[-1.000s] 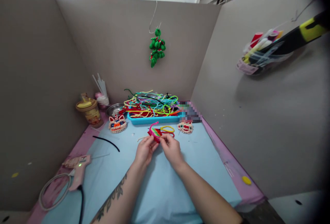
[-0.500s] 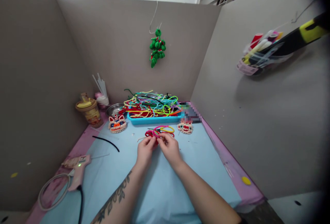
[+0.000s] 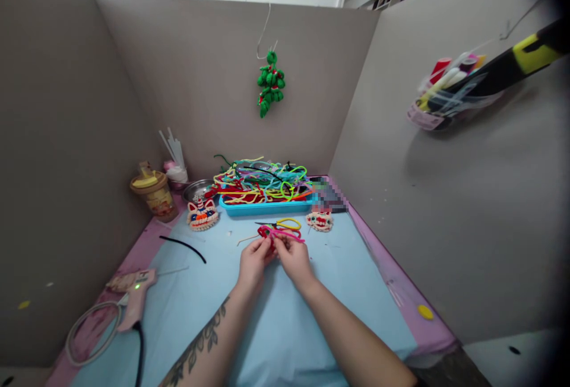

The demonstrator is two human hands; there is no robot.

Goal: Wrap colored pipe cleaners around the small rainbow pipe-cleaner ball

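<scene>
My left hand (image 3: 253,261) and my right hand (image 3: 295,257) meet above the blue table cover, both closed in a pinch. Between their fingertips is a small red pipe-cleaner piece (image 3: 262,231), partly hidden by the fingers. A bright pink pipe cleaner (image 3: 291,235) runs from it over my right fingers toward the right. Just beyond the hands lie scissors (image 3: 290,222) with yellow handles, their dark blades pointing left. Two finished animal-face pieces rest nearby: one with blue and orange parts (image 3: 202,216) at left, one with red and green parts (image 3: 319,221) at right.
A blue tray (image 3: 267,209) piled with colourful pipe cleaners stands at the back. A pink glue gun (image 3: 136,298) with its cable lies at left, near a black pipe cleaner (image 3: 183,246). A metal bowl (image 3: 192,190) and a lidded cup (image 3: 158,197) stand back left. Grey partitions enclose the table.
The pink pipe cleaner has swung from a loop above the fingers to lie out toward the right. Both hands have shifted slightly right, and more of the scissors shows.
</scene>
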